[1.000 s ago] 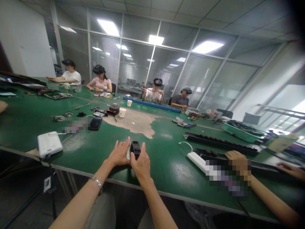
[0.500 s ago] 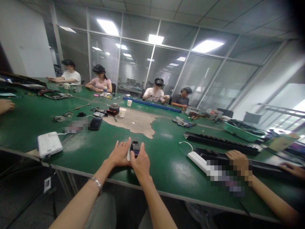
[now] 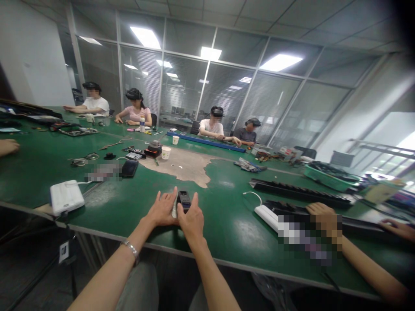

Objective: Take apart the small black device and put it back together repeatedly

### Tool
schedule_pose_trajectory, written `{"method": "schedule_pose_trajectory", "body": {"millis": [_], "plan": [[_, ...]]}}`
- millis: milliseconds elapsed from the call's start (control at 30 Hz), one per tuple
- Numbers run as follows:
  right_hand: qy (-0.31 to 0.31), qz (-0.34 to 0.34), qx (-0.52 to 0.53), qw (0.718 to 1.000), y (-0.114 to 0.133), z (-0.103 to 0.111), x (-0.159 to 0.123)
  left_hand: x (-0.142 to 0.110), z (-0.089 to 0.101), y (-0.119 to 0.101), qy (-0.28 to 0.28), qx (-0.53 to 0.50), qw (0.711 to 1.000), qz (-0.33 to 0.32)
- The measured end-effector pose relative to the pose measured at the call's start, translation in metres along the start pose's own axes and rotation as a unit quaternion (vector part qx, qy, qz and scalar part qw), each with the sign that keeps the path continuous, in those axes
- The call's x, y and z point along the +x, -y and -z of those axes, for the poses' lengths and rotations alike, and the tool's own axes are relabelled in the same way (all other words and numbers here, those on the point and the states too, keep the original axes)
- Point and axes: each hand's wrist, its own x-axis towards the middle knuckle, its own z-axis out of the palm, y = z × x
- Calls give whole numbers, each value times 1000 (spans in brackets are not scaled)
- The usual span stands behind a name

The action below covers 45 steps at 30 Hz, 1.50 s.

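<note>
A small dark boxy device, with a small dark window near its top, stands between my two hands at the table's near side. My left hand lies along its left side, fingers stretched and apart. From the right, my right hand closes on the device, thumb in front and index finger up along its side. A pale, whitish edge shows between my left hand and the device; I cannot make out what it is. My palms hide the device's lower part.
The green table carries a white box, a black phone, paper cups and a white bar-shaped unit. A co-worker's hand rests on black parts at right. Several people sit across the table.
My hands and the device stay almost still. Across the table, a person in a white top has lowered their hands and stretched one arm to the right. The view has shifted very slightly.
</note>
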Motion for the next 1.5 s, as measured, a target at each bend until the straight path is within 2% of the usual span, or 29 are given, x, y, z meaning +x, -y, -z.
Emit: {"method": "schedule_pose_trajectory", "body": {"millis": [167, 300, 500, 733, 900, 1100, 1300, 1500], "plan": [[-58, 22, 84, 995, -1, 12, 15, 0, -1, 2, -7, 0, 1000, -9], [-91, 25, 111, 989, -20, 21, 22, 0, 0, 0, -2, -3, 1000, -6], [-102, -5, 87, 991, -55, 20, 17, 0, 3, -5, -2, -8, 1000, -2], [-78, -1, 43, 996, -69, 6, 10, -2, 5, -6, -4, -8, 1000, -12], [-82, 5, 29, 996, -73, 0, 8, -2, 6, -6, -7, -4, 1000, -19], [-113, 46, 42, 992, -74, 2, 6, -4, 7, -7, -4, -2, 1000, -18], [-70, 23, 67, 995, -76, 3, 6, -2, 1, -3, -15, 9, 1000, -19], [-89, 6, 125, 988, -56, 15, 18, 0, -3, 1, -22, 8, 1000, -18]]}}
